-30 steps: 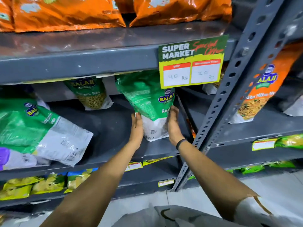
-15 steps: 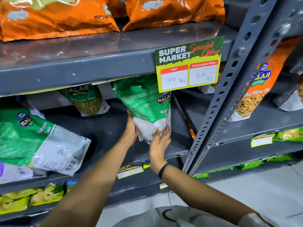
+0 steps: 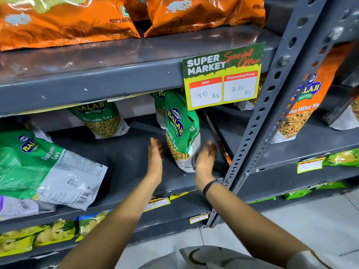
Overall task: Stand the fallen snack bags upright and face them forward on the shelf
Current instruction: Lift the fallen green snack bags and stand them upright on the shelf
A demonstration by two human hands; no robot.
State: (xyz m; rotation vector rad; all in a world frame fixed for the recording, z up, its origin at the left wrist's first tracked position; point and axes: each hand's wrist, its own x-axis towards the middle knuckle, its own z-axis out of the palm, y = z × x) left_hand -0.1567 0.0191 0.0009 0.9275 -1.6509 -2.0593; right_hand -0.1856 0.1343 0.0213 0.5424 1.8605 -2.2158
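- Both palms open, holding nothing: left hand flat and apart from the bag's left edge, right hand cupped at its lower right corner, possibly brushing the white base; contact too blurred to confirm.
- Between the two hands, upright green Ratlami Sev bag, label turned mostly forward with a slight twist, standing on the grey shelf.
- Judged done or nearly done for this one; perhaps a small squaring left.
- Behind it, a second green bag, partly hidden; further left of the left hand, another standing bag at the back.
- Well left of the grip, fallen bag lying flat over the front lip, on top of more packs; clearly left to do.
- Bare shelf between left hand and fallen bag: open room to stand bags.
- Just right of the right hand, perforated upright post; overhead, price sign and the upper shelf edge limiting lift.
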